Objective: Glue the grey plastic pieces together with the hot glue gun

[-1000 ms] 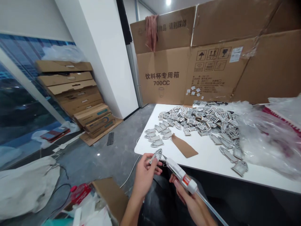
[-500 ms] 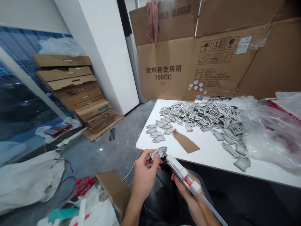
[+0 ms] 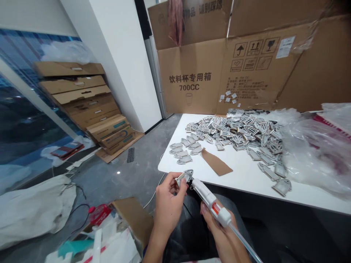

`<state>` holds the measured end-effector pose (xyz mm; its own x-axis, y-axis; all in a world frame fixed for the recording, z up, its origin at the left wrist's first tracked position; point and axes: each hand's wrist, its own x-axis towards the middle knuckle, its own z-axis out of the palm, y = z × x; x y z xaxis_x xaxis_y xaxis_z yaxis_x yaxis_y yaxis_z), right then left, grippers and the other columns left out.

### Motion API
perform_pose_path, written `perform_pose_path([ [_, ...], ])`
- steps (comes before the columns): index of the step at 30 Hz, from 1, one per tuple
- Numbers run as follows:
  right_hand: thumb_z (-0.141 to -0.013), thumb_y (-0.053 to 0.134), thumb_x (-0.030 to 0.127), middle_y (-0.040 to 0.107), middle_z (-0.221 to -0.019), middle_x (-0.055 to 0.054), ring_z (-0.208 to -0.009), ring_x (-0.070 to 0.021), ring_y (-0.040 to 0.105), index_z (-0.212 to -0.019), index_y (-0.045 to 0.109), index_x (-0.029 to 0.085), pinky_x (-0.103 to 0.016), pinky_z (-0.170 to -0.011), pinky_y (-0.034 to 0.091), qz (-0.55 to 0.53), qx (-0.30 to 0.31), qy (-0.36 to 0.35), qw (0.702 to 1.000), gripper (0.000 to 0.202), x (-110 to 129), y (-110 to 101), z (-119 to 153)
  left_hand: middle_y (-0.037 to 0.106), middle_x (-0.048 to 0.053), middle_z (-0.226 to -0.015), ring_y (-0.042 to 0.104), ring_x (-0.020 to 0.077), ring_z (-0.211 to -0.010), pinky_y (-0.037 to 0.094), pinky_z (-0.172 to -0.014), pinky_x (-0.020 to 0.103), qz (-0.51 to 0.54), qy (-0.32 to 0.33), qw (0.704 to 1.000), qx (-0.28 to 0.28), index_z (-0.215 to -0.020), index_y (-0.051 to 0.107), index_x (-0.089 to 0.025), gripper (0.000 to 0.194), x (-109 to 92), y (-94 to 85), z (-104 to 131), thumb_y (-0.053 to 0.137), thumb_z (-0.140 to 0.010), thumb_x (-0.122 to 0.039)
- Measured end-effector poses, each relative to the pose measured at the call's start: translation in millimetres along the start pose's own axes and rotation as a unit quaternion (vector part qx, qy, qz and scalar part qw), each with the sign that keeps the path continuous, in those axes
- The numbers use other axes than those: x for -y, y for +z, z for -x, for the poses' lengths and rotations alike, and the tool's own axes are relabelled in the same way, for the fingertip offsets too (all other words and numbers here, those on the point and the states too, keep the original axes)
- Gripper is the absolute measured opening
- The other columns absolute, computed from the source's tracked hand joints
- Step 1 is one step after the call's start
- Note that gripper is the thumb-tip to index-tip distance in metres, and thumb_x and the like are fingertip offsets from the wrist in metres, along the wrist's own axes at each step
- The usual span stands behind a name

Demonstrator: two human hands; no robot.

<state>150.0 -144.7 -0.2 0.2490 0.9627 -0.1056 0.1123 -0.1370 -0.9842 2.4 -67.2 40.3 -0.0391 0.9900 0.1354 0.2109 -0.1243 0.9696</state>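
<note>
My left hand pinches a small grey boat-shaped piece between thumb and fingers, just in front of the table edge. In my right hand is a white hot glue gun with an orange part inside and a long clear glue stick running out of its back. The gun's tip is close against the right side of the piece; whether it touches, I cannot tell. Several like pieces lie in short rows beyond my left hand, next to a strip of brown cardboard.
A big heap of grey pieces covers the back of the white table. Clear plastic bags lie at the right. Behind stand large cardboard sheets. Down left, an open carton holds scraps and a red bottle.
The view has shifted slightly. My hands keep almost the same pose, with the glue gun's tip still at the held piece, which looks turned a little.
</note>
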Motion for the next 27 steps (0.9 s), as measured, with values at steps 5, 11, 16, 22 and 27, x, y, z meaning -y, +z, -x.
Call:
perform_pose_path([
  [5,-0.096,0.064,0.074,0.063,-0.07,-0.003,-0.065,-0.0194,0.054,-0.081,0.065,0.024,-0.03,-0.054,0.037,-0.001,-0.024,0.005,1.0,0.052,0.2,3.3,2.4,0.078,0.002,-0.08,0.07,0.0184,-0.068,0.054,-0.063,0.025,-0.014,0.003,1.0,0.0,-0.101,0.075,-0.022,0.023,-0.2,0.1,1.5,0.071,-0.099,-0.045],
  [11,-0.092,0.063,0.081,0.07,-0.072,-0.007,-0.065,-0.025,0.061,-0.085,0.075,0.025,-0.034,-0.058,0.046,0.022,-0.048,-0.029,0.998,0.058,-7.9,0.5,-1.4,0.079,0.003,-0.082,0.073,0.0198,-0.07,0.056,-0.064,0.026,-0.011,-0.003,1.0,0.001,-0.101,0.074,-0.022,0.023,0.5,0.2,0.8,0.071,-0.098,-0.044],
  [16,-0.089,0.067,0.081,0.072,-0.074,-0.008,-0.069,-0.0277,0.065,-0.084,0.074,0.027,-0.035,-0.06,0.049,0.019,-0.044,-0.025,0.999,0.055,4.6,-3.9,1.0,0.08,0.005,-0.083,0.075,0.0212,-0.071,0.057,-0.062,0.027,0.004,-0.015,1.0,0.001,-0.102,0.074,-0.022,0.024,0.9,0.9,0.4,0.072,-0.097,-0.045],
  [22,-0.093,0.063,0.079,0.066,-0.068,-0.005,-0.064,-0.0248,0.061,-0.078,0.067,0.027,-0.034,-0.06,0.048,-0.004,-0.017,-0.039,0.999,0.054,13.4,-4.6,1.2,0.08,0.004,-0.082,0.074,0.0208,-0.071,0.057,-0.063,0.027,0.003,-0.019,1.0,0.002,-0.102,0.073,-0.022,0.023,1.8,1.1,0.1,0.072,-0.098,-0.044],
  [27,-0.088,0.065,0.081,0.071,-0.071,-0.007,-0.066,-0.0257,0.064,-0.081,0.072,0.025,-0.034,-0.062,0.052,0.006,-0.026,-0.01,1.0,0.057,13.5,-1.9,2.5,0.079,0.003,-0.082,0.074,0.0203,-0.071,0.057,-0.063,0.027,0.0,-0.02,1.0,0.006,-0.102,0.072,-0.021,0.022,1.1,0.5,0.2,0.07,-0.099,-0.044],
])
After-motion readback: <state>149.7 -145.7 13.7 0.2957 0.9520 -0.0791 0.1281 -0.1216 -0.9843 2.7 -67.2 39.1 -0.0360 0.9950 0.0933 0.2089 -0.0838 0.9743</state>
